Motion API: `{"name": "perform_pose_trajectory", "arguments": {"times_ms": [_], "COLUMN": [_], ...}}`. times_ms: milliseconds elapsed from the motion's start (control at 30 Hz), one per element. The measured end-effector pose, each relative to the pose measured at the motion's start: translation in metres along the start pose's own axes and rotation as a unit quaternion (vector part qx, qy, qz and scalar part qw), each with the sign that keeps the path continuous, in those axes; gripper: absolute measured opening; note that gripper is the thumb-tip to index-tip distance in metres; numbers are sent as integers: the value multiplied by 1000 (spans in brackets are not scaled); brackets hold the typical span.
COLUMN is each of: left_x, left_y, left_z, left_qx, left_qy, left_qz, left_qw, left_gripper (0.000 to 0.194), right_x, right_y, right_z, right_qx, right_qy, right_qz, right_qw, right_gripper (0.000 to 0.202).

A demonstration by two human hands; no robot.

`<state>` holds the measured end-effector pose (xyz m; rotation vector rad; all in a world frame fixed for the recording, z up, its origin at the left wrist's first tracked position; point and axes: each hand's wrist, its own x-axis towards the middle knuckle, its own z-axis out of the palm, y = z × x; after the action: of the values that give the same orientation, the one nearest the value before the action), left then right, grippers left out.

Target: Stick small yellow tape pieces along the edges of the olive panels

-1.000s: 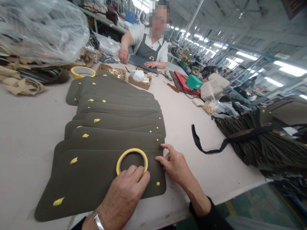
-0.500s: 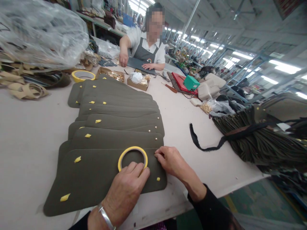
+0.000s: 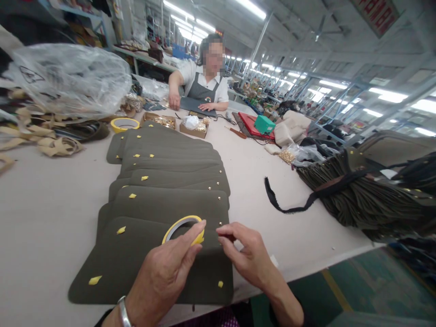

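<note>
My left hand (image 3: 166, 268) grips a roll of yellow tape (image 3: 172, 231), tilted over the front olive-green panel (image 3: 146, 259). A bit of yellow tape shows between its thumb and forefinger. Just right of the roll, my right hand (image 3: 243, 250) is raised over the panel's right edge, with thumb and forefinger curved and their tips slightly apart; nothing is visible in them. Similar panels (image 3: 170, 200) overlap in a row going away from me. Yellow tape pieces (image 3: 121, 230) dot the panels, and small metal studs (image 3: 220, 198) line their right side.
A second tape roll (image 3: 125, 124) and boxes of gold-coloured hardware (image 3: 194, 127) stand beyond the panels. Across the table a co-worker (image 3: 207, 86) handles a dark panel. A black strap (image 3: 286, 209) and a thick stack of dark pieces (image 3: 361, 195) lie to the right.
My right hand has lifted off the panel's edge, where a stud now shows. My left hand has turned and tilted the tape roll. The view has shifted slightly.
</note>
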<state>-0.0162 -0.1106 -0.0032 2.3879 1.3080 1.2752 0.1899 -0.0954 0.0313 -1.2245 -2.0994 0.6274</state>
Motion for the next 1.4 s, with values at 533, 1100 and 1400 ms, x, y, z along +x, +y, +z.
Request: {"name": "perform_pose_trajectory", "arguments": {"times_ms": [533, 1100, 1400], "left_x": [-1, -2, -3], "left_y": [13, 4, 2], "left_z": [-2, 31, 33], "left_qx": [26, 124, 90], "left_qy": [-72, -206, -205], "left_qz": [27, 15, -1], "left_qw": [997, 971, 975], "left_gripper": [21, 15, 17], "right_x": [-8, 17, 32], "right_y": [-5, 56, 49], "right_z": [27, 8, 14], "right_qx": [-76, 158, -26], "right_qy": [65, -21, -40], "right_qz": [-161, 321, 194], "right_qw": [982, 934, 980], "right_gripper": [18, 21, 14]}}
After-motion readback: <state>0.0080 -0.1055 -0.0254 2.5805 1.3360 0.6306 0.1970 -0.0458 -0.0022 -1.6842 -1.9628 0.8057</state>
